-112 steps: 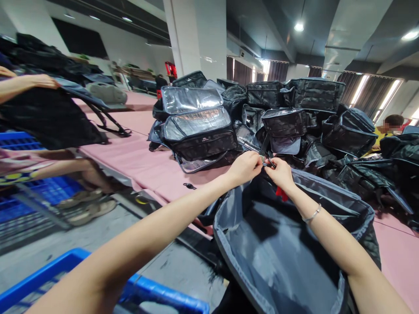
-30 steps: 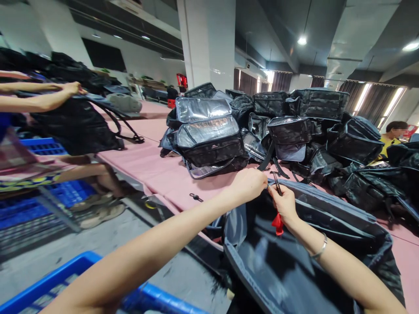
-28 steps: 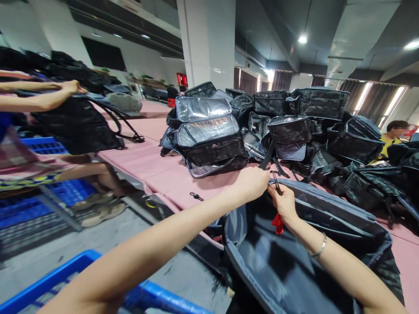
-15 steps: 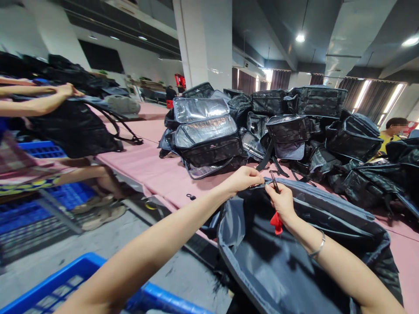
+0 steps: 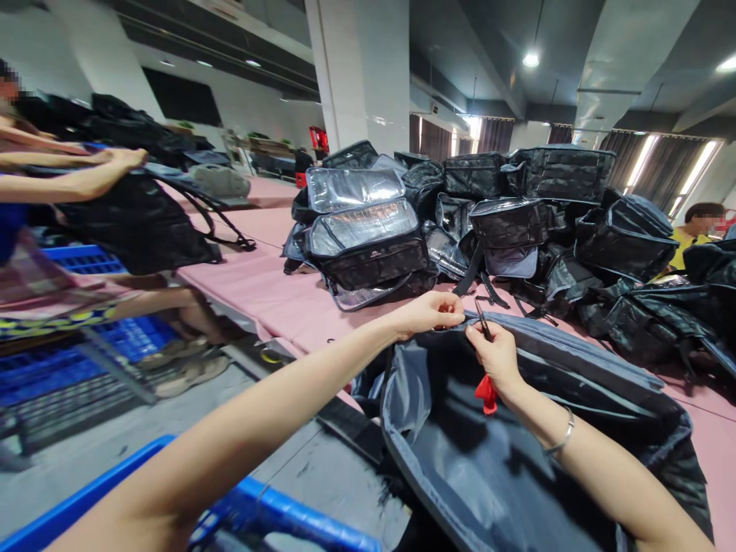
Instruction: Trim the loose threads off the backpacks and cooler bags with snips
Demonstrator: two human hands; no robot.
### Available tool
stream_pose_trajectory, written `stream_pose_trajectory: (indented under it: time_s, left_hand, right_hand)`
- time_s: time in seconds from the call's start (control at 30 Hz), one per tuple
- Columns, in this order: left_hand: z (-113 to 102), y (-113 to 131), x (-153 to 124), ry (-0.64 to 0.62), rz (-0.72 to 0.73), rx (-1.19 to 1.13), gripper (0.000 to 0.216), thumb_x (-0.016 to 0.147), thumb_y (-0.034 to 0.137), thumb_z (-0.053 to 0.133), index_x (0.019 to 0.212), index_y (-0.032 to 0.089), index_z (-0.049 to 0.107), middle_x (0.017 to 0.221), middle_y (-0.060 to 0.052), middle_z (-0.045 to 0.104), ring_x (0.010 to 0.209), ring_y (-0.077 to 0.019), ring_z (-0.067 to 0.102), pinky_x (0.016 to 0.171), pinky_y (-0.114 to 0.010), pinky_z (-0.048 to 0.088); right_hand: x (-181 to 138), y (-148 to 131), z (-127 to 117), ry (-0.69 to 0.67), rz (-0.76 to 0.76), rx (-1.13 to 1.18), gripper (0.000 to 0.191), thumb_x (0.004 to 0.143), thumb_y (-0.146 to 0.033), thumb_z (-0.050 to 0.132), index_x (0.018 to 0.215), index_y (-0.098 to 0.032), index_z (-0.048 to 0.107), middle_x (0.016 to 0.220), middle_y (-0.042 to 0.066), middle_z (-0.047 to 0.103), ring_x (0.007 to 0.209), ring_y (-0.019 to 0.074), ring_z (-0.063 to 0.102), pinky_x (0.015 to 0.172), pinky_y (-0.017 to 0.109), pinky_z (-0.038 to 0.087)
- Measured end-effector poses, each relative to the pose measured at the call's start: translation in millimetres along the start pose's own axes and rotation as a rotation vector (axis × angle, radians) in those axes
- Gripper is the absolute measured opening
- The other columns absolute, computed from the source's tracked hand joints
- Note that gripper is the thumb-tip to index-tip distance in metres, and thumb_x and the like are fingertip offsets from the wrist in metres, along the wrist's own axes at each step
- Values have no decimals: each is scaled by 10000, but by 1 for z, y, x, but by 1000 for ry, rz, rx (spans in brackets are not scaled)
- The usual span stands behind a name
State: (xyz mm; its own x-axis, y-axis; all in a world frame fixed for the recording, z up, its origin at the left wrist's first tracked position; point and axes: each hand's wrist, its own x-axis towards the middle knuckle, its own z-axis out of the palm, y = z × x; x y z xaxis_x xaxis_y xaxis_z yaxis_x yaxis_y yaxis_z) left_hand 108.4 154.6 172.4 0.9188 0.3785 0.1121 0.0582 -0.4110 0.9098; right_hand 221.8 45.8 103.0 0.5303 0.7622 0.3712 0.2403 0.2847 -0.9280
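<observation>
An open black bag with grey lining (image 5: 422,475) stands at the table's edge before me, its mouth facing up towards me. My left hand (image 5: 432,313) is closed in a pinch on the bag's far grey-trimmed rim. Beside it, my right hand (image 5: 497,356) grips small dark thread snips (image 5: 483,319), blades pointing up near the same rim. A red strip of cloth (image 5: 486,395) hangs below the right palm. Whether the left fingertips hold a thread as well is too small to tell.
Bags with silver lining (image 5: 362,226) and more black bags (image 5: 511,222) pile up on the pink table (image 5: 247,284). At left, a co-worker's hands (image 5: 123,159) hold a black backpack (image 5: 138,222). A blue crate (image 5: 287,510) stands below my left arm.
Both hands keep nearly the same place at the bag's rim. My left forearm sits slightly higher, covering most of a small black piece on the table. The view has shifted a little.
</observation>
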Motion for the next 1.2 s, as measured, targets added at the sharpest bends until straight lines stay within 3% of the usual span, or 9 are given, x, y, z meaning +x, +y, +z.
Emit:
stream_pose_trajectory:
  time_s: [0.1,0.17,0.33,0.47,0.63,0.8,1.0,1.2]
  left_hand:
    - [5,-6,1,104,19,-9,301,651,413,632,651,148,489,555,48,458,495,-57,349,458,-180,249]
    - [5,-7,4,110,1,6,299,630,399,647,627,145,492,538,45,460,483,-54,349,448,-180,238]
    - [2,-6,10,54,-214,-246,359,579,414,684,571,150,441,480,53,418,363,-10,202,388,-196,73]
    - [0,-8,7,139,-121,-286,372,562,402,725,565,133,468,468,48,425,387,-16,299,389,-170,143]
    - [0,-13,0,270,-45,-316,363,538,394,750,587,121,516,482,33,488,423,-29,366,414,-165,238]
    - [4,-12,-4,329,-30,-360,322,526,336,765,610,117,546,502,26,526,447,-44,427,439,-175,284]
    - [10,-11,-3,381,7,-422,310,521,318,769,637,110,570,487,36,521,424,-29,390,433,-173,269]
    - [13,-12,-2,397,30,-462,338,502,323,784,643,104,567,512,13,556,433,-32,405,427,-170,263]
  right_hand:
    - [1,0,0,2,-4,3,257,686,-419,580,631,-171,543,480,-56,373,477,87,325,466,220,287]
    - [0,0,0,-6,-7,4,254,689,-415,580,631,-170,543,481,-57,373,477,86,325,469,220,287]
    - [1,2,-2,-2,-30,-11,240,702,-395,573,621,-173,530,478,-63,364,468,81,320,475,217,288]
    - [4,-5,-8,-56,-61,-124,273,738,-410,535,601,-175,510,491,-52,395,486,89,352,491,218,299]
    - [-2,-36,-20,-179,-59,-541,371,819,-487,414,708,-173,576,644,2,556,615,135,475,589,249,343]
    - [-3,-64,-25,-241,-93,-835,247,821,-412,434,770,-199,547,709,17,598,657,155,518,625,266,347]
    - [16,-87,-20,-353,-73,-963,253,790,-388,466,641,-193,531,677,23,598,656,157,531,583,251,340]
    - [26,-98,-19,-367,-93,-1102,261,787,-391,468,658,-188,567,733,46,623,672,161,550,583,248,332]
